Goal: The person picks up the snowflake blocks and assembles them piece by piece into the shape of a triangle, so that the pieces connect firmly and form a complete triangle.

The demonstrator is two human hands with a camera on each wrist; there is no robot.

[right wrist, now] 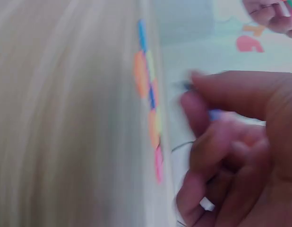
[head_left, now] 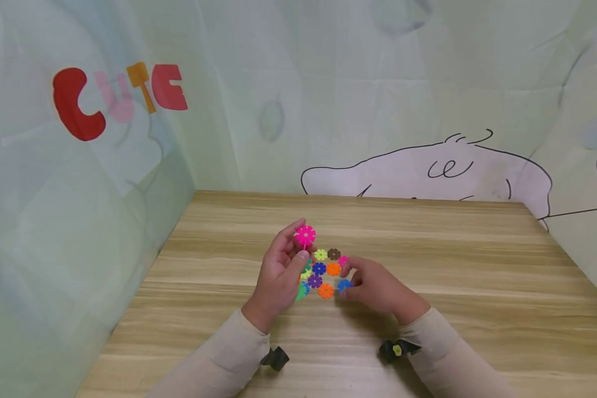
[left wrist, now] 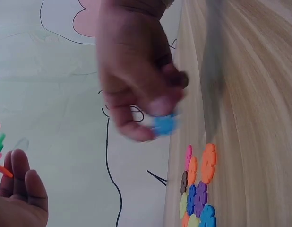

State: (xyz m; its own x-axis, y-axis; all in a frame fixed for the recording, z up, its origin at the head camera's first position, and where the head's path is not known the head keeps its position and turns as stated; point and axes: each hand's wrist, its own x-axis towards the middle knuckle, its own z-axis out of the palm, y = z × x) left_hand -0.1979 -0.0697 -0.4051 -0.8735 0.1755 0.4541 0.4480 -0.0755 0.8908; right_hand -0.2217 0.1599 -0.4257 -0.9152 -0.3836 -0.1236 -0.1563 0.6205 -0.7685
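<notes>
Blue snowflake disc, centre frame beside the flat cluster of discs on the wooden table: your right hand pinches it; left hand pinches a pink disc. Line slot to slot, then press gently.

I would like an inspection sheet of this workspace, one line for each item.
Surface: light wooden table, striped grain.
Job's things: flat cluster of colourful plastic flower-shaped discs lying on the table; pink plastic flower disc; blue plastic flower disc.
Clutter: nothing seen.
Grippers: left hand pinches the pink disc, raised; right hand pinches the blue disc beside the cluster.
Cables: nothing seen.
Surroundings: pale green cartoon-printed cloth walls.
</notes>
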